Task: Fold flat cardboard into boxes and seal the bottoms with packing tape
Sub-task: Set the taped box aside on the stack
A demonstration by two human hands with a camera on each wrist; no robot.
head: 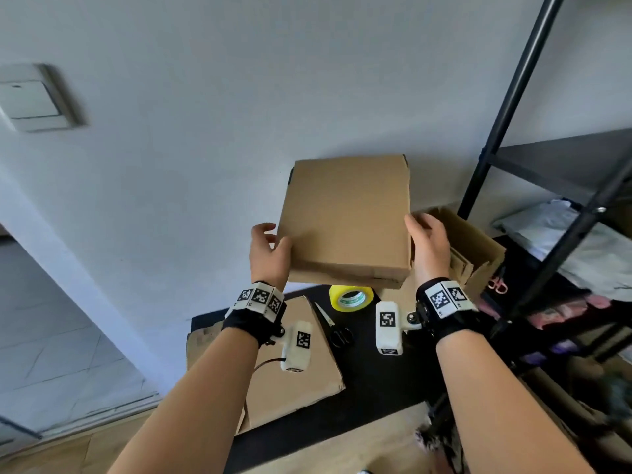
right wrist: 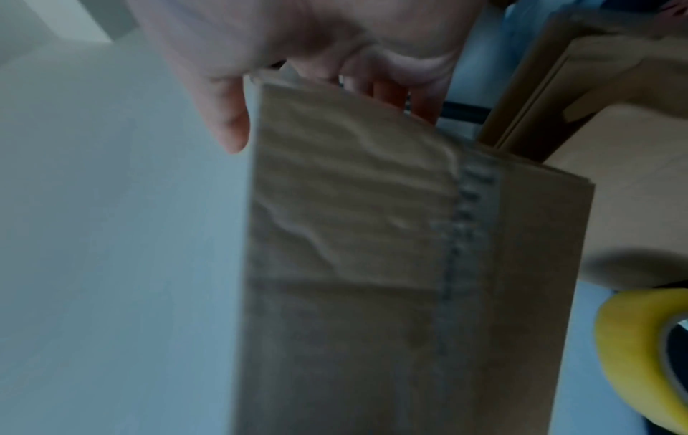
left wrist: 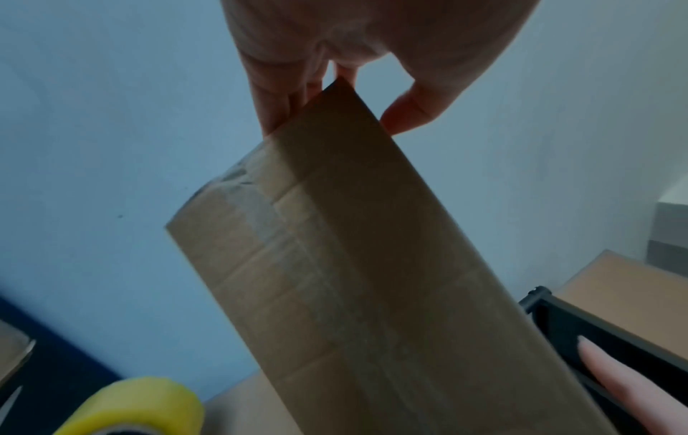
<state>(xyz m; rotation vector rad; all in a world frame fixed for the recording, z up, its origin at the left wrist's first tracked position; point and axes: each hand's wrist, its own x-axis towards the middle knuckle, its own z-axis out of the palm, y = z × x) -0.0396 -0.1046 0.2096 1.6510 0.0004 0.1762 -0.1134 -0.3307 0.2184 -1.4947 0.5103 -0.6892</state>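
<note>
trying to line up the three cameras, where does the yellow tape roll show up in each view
Head: the yellow tape roll sits low in the centre on the dark table, just below the held box, between the two wrists.
Left wrist: bottom left corner, cut off by the lower edge.
Right wrist: lower right edge, partly cut off.
Shared landmark: the box, held up by the left hand and right hand, fills the middle of all three views.

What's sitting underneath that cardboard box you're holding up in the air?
Below the brown cardboard box, held by the left hand and right hand, the yellow roll of packing tape and black-handled scissors lie on the black table. Whatever lies behind the box is covered.
</note>
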